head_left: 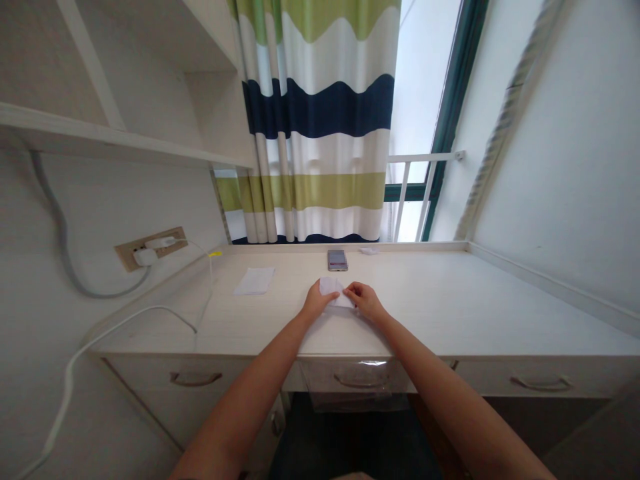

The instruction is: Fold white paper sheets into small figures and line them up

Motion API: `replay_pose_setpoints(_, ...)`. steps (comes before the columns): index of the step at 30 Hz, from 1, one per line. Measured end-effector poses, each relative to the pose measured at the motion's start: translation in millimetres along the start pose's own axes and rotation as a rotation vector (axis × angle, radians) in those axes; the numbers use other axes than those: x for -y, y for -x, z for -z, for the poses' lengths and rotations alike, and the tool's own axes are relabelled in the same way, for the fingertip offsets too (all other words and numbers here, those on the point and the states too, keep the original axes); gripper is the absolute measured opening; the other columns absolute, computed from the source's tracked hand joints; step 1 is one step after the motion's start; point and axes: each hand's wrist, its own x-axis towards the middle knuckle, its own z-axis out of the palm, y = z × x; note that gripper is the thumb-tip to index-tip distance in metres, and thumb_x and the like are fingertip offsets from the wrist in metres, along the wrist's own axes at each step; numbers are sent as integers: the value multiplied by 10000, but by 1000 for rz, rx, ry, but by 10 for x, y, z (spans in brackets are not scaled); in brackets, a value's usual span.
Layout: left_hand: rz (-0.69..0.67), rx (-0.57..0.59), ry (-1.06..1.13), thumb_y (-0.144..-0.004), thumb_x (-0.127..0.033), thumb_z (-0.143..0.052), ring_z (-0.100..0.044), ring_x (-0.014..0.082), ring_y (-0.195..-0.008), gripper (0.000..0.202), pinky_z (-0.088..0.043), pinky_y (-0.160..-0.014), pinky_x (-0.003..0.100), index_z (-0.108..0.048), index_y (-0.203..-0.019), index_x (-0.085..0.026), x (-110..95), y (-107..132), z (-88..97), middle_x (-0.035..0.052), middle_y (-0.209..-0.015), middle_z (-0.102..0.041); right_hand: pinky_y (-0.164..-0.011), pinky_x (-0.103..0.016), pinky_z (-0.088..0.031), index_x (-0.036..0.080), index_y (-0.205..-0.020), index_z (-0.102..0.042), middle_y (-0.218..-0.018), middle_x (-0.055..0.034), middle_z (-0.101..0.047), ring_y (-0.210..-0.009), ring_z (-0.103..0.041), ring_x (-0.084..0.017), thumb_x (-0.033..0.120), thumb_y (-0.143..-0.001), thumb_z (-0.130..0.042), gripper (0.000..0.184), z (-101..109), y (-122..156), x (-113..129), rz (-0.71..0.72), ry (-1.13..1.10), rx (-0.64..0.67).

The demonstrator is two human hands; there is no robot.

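**A:** What's at the centre?

**B:** A small white paper [334, 288], partly folded. It lies on the pale desk [450, 307] toward the front edge, one flap lifted clear of the top.

**A:** And the grip?

**B:** The left hand [316, 301] has its fingers closed on the paper's left edge, at the raised flap. The right hand [367, 300] has fingertips on the right edge. I cannot tell if it is pinching or only pressing.

**A:** How would it handle?

**B:** By the look of it, light, thin and limp. It should crease easily and tear if pulled. It is best taken at an edge or corner, with the rest held flat.

**A:** Around it?

**B:** A smartphone [337, 259] lies just beyond, and a flat sheet [254, 281] is off to the left. There is a small scrap [369, 251] by the back edge. Behind hangs a striped curtain [320, 120]. On the left wall, a socket [150, 248] has a white cable [125, 320] trailing down. Drawers [360, 380] sit under the top.
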Motion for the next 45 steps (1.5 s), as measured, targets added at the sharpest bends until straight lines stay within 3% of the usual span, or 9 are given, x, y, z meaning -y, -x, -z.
replay_pose_setpoints(17,23,-61,39,-554,-155,-658,-574,173,-780,325,-432,-723,297,-540,-854,-117,-50,12,25,69,-854,-625,-410,-206,-320,158,-627,-528,-438,46,-449,-383,-405,-76,413,-667,-505,259,4,-11,-21,-34,-74,33)
replay_pose_setpoints(26,-83,182,-80,-536,-193,-668,-560,163,-743,322,-438,-685,282,-563,-836,-143,-31,81,-28,48,-845,-626,-498,-225,-354,151,-668,-556,-571,5,-545,-516,-458,-99,401,-637,-548,252,19,-25,-13,45,-107,-39)
replay_pose_setpoints(35,-147,147,-24,-649,-270,-568,-542,137,-676,194,-422,-618,236,-577,-771,-120,-2,43,-8,32,-734,-614,-439,-215,-303,148,-581,-527,-476,31,-474,-450,-404,-83,385,-611,-562,242,37,-21,20,-21,-169,-9)
replay_pose_setpoints(41,-129,188,97,-652,-240,-560,-560,136,-719,320,-429,-625,218,-578,-953,-132,-14,51,-10,40,-843,-628,-432,-216,-295,154,-530,-497,-442,35,-455,-440,-397,-84,385,-613,-553,252,52,-9,69,-37,-170,0)
replay_pose_setpoints(45,-83,190,148,-676,-285,-540,-563,135,-699,337,-429,-593,210,-589,-969,-127,-15,47,-16,53,-854,-638,-437,-217,-293,158,-516,-483,-441,40,-443,-441,-390,-82,371,-601,-556,240,55,-10,70,-55,-212,7)
